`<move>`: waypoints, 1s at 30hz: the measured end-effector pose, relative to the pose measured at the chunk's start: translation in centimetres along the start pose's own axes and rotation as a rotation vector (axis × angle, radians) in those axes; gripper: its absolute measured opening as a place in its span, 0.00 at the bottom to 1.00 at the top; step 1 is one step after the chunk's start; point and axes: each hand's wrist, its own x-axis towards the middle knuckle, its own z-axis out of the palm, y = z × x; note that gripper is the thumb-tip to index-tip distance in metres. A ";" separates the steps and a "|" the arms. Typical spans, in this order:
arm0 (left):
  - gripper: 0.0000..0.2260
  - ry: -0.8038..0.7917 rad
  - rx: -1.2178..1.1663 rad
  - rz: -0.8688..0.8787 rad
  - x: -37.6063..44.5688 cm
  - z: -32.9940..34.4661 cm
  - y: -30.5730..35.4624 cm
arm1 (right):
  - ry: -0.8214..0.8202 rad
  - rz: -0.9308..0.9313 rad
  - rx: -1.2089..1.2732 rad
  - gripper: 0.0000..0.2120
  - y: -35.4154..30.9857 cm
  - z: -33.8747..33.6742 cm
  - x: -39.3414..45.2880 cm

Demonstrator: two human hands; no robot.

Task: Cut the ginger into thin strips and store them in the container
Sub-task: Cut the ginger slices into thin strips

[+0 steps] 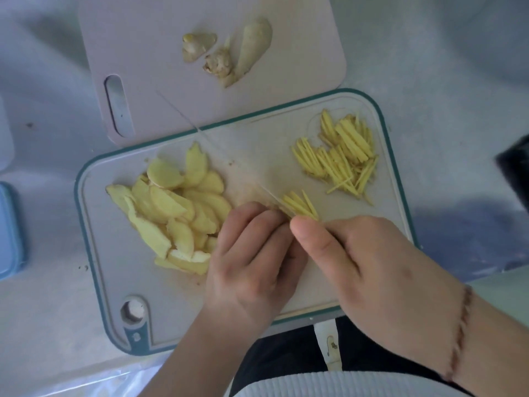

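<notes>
On the teal-rimmed cutting board [257, 156] a pile of peeled ginger slices [171, 207] lies at the left. A heap of thin ginger strips [340, 156] lies at the right. My left hand [252, 253] has its fingers curled down on a slice that they mostly hide. A few fresh strips [300, 206] lie just right of its fingertips. My right hand [372, 262] grips the knife, whose handle is hidden. Its thin blade [217, 150] shows edge-on, running up and left from between my hands.
A pink cutting board [143, 38] behind carries three ginger offcuts [226, 53]. A blue container [8, 230] sits at the left edge of the view. A dark object [515, 167] shows at the right edge. My lap is below the board.
</notes>
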 end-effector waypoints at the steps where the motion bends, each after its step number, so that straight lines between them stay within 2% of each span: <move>1: 0.07 0.001 0.024 0.054 0.1 -0.3 0.0 | 0.011 0.008 -0.004 0.33 0.3 -0.3 -0.7; 4: 0.01 0.036 0.105 0.067 0.5 -0.9 0.3 | 0.007 0.056 -0.020 0.34 1.2 -0.5 -2.8; 7: 0.01 0.016 0.096 0.053 0.2 -0.5 0.4 | -0.013 0.083 -0.019 0.36 2.4 -0.3 -3.9; 12: 0.02 0.022 0.100 0.049 0.4 -0.6 0.5 | 0.008 0.101 0.026 0.33 3.6 0.4 -4.2; 15: 0.02 0.002 0.108 0.062 0.4 -0.6 0.4 | -0.034 0.131 0.010 0.35 3.2 0.6 -3.8; 18: 0.02 0.013 0.121 0.061 0.5 -0.5 0.2 | -0.014 0.079 -0.007 0.36 2.1 0.5 -1.3; 22: 0.02 0.054 0.123 0.038 0.3 -0.4 0.2 | 0.002 0.036 0.051 0.29 0.2 -0.4 1.4; 26: 0.03 0.062 0.114 0.032 0.3 -0.4 0.2 | -0.023 0.070 0.030 0.36 0.9 -0.2 -0.2; 30: 0.03 0.074 0.109 0.033 0.2 -0.3 0.2 | -0.016 0.102 -0.047 0.34 1.5 0.0 -2.2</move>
